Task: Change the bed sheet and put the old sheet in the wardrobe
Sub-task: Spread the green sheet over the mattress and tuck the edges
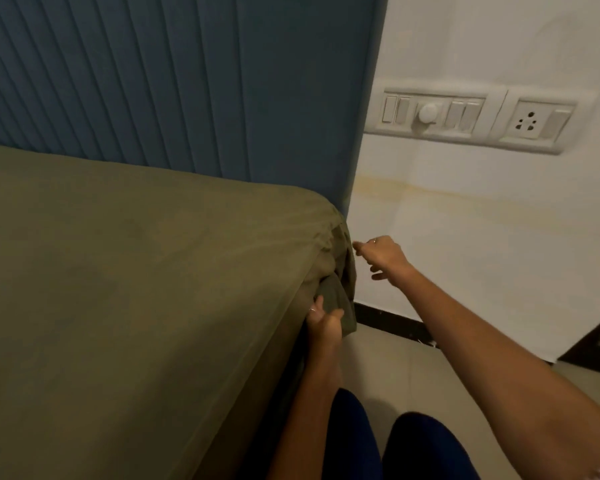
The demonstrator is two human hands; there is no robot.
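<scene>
An olive-green bed sheet point(125, 278) covers the mattress and fills the left half of the view. Its near corner by the headboard is bunched into folds. My left hand point(323, 323) grips a hanging fold of the sheet at the side of that corner, thumb up against the cloth. My right hand point(381, 252) reaches toward the top of the same corner from the right, fingers loosely extended and just short of the fabric, holding nothing. The wardrobe is not in view.
A blue ribbed headboard point(187, 84) stands behind the bed. A white wall point(465, 220) carries a switch panel point(433, 112) and a socket point(530, 121). Beige floor point(413, 372) with a dark skirting lies beside the bed, and my knees show at the bottom.
</scene>
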